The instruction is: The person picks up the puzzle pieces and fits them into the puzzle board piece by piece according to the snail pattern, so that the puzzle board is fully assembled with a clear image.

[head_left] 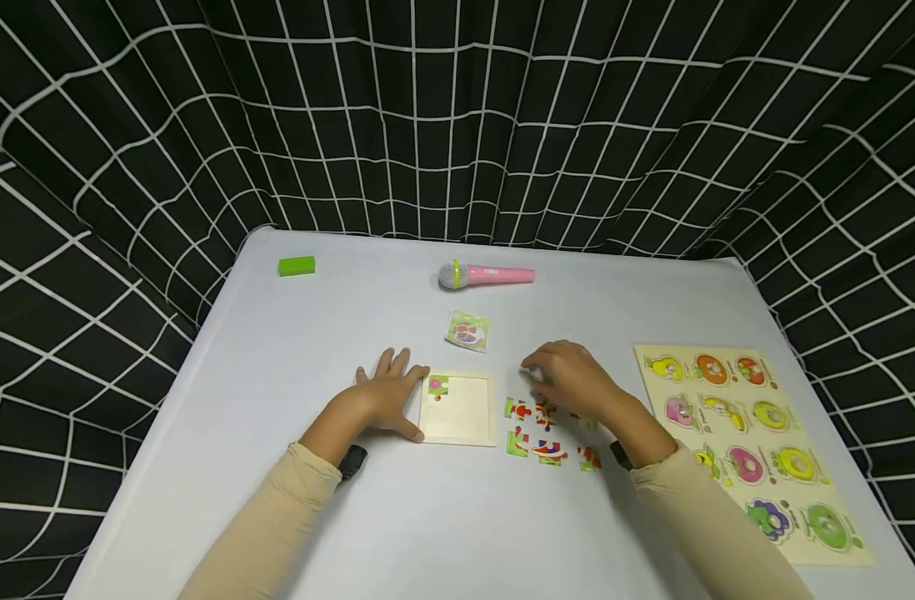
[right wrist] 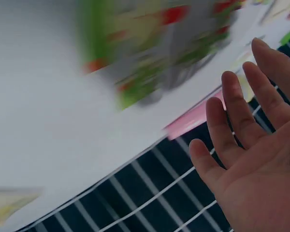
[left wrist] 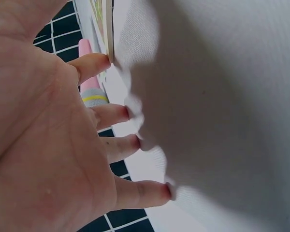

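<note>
In the head view, my left hand (head_left: 386,400) spreads over the left side of a shallow square wooden puzzle frame (head_left: 457,440). Its thumb and index finger touch the frame's left edge; the other fingers are straight, tips at the tabletop in the left wrist view. One green and pink puzzle piece (head_left: 438,383) sits in the frame's upper left corner. Right of the frame, my right hand (head_left: 573,379) hovers over loose red, green and white puzzle pieces (head_left: 550,451). A small pale puzzle piece (head_left: 528,371) appears pinched at its fingertips, mostly hidden. The right wrist view is blurred.
A picture card (head_left: 468,331) lies beyond the frame, and a pink toy microphone (head_left: 495,275) farther back. A green block (head_left: 297,266) is at the back left. A wooden fruit and vegetable board (head_left: 735,433) lies at the right. Black grid-patterned cloth (head_left: 457,125) surrounds the table.
</note>
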A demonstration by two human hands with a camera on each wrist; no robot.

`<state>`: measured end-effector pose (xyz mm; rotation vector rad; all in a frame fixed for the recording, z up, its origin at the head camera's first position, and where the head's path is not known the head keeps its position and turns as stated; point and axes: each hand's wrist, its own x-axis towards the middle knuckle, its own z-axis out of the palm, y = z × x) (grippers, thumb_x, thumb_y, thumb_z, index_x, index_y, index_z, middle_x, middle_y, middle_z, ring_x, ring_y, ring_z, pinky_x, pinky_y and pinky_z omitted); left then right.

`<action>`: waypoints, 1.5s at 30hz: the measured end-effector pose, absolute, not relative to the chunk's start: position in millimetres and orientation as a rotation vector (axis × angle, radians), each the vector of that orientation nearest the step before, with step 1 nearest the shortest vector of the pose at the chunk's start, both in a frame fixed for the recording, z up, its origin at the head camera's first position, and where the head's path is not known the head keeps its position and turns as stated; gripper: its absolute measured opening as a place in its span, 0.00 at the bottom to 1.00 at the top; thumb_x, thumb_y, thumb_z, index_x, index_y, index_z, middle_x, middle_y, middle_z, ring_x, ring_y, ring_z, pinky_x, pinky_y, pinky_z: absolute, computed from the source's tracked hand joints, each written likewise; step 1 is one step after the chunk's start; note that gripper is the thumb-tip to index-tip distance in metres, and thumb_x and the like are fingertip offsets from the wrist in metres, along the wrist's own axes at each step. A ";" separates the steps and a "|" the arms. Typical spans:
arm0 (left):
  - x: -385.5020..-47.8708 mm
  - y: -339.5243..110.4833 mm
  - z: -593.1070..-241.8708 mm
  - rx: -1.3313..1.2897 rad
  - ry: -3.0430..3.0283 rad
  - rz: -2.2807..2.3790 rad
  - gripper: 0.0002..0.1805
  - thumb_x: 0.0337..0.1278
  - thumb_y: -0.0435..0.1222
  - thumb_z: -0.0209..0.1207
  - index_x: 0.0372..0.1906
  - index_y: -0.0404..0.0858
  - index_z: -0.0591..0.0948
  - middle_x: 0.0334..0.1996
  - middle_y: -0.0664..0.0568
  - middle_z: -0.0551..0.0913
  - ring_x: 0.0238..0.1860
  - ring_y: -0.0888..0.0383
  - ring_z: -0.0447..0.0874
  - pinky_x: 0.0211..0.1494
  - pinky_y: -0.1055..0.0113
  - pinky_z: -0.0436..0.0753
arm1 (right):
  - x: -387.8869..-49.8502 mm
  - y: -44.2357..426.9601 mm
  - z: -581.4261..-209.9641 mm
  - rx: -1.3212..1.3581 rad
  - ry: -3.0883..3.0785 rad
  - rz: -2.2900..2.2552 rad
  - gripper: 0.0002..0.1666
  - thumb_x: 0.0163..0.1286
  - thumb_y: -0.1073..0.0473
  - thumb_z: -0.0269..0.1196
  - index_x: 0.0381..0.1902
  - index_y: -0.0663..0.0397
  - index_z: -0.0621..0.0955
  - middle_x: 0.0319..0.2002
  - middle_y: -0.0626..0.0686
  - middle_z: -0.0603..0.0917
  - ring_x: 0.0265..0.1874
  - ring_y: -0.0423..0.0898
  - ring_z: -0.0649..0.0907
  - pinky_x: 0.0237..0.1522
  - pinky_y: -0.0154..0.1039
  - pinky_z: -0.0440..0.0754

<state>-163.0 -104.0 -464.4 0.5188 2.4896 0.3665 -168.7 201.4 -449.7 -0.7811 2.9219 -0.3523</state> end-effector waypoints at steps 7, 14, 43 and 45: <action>-159.0 -119.3 -462.0 0.493 2.493 0.356 0.59 0.37 0.55 0.75 0.75 0.45 0.56 0.77 0.35 0.38 0.76 0.34 0.28 0.63 0.23 0.46 | -165.7 213.7 -460.9 -0.726 2.888 -0.390 0.17 0.56 0.62 0.71 0.46 0.54 0.85 0.47 0.53 0.85 0.53 0.55 0.80 0.61 0.58 0.71; -158.7 -123.2 -463.2 0.497 2.486 0.359 0.59 0.38 0.55 0.74 0.76 0.46 0.55 0.77 0.36 0.37 0.76 0.35 0.28 0.64 0.23 0.46 | -167.3 211.7 -469.6 -0.747 2.897 -0.376 0.16 0.58 0.63 0.71 0.45 0.54 0.85 0.46 0.52 0.85 0.50 0.54 0.81 0.58 0.56 0.74; -162.8 -102.6 -461.0 0.491 2.476 0.294 0.59 0.39 0.58 0.73 0.76 0.50 0.54 0.78 0.40 0.37 0.77 0.38 0.28 0.67 0.27 0.47 | -171.3 117.5 -468.0 -1.082 2.842 -0.343 0.13 0.61 0.59 0.69 0.45 0.51 0.87 0.42 0.50 0.85 0.47 0.50 0.82 0.60 0.53 0.73; -162.3 -103.2 -460.5 0.483 2.474 0.288 0.59 0.39 0.58 0.73 0.76 0.50 0.54 0.78 0.40 0.37 0.77 0.38 0.28 0.67 0.27 0.48 | -170.6 114.7 -467.9 -1.075 2.856 -0.302 0.13 0.62 0.58 0.68 0.45 0.50 0.86 0.42 0.50 0.85 0.48 0.51 0.82 0.61 0.54 0.72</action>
